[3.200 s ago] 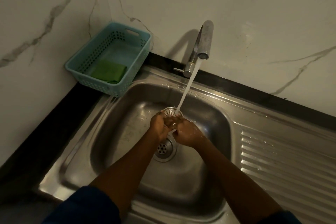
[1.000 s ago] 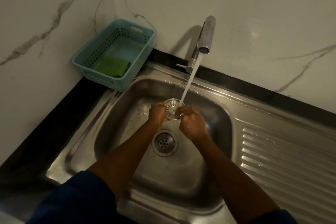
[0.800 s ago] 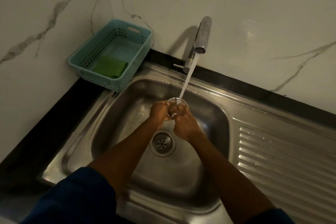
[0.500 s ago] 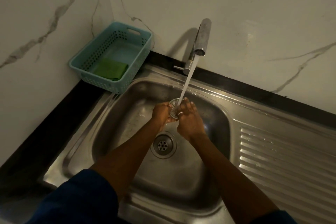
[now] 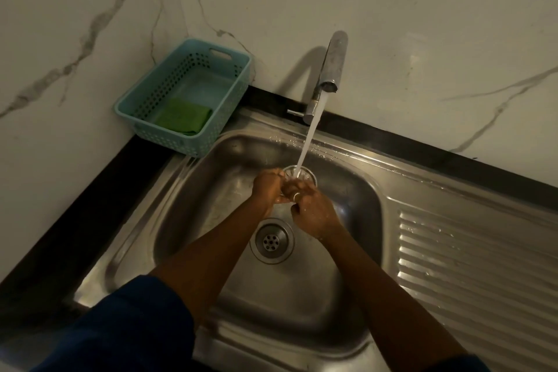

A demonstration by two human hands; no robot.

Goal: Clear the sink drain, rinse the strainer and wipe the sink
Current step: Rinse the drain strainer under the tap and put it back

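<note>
Currently both hands meet over the middle of the sink (image 5: 193, 199), held above the basin floor and just behind the drain (image 5: 271, 240). Left hand (image 5: 267, 187): fingers curled, gripping the left edge of the strainer (image 5: 303, 173). Right hand (image 5: 314, 211): fingers curled in against the strainer's near edge, a ring (image 5: 296, 196) on one finger; how far those fingers wrap underneath cannot be told. Strainer: a small round metal piece, tilted up toward the camera, only its far rim and part of its slotted face showing past the knuckles. Water stream (image 5: 308, 139) falls from the faucet (image 5: 332, 63) and lands on the strainer's face, just beyond the fingertips. Drain opening sits uncovered in the basin floor, showing a ring of small holes, near the right wrist and apart from the strainer. Droplets lie on the rear ledge of the sink. Basket (image 5: 238, 69), pale blue and perforated, stands in the wall corner at the sink's back left, touching its rim; a folded green cloth (image 5: 182, 116) lies inside at the near end. Ribbed drainboard (image 5: 468, 266) is to the right, wet in places. Dark blue sleeve (image 5: 129, 326) covers the left upper arm. Marble-patterned wall (image 5: 422, 24) stands behind, with a black counter (image 5: 60, 220) along the left.
</note>
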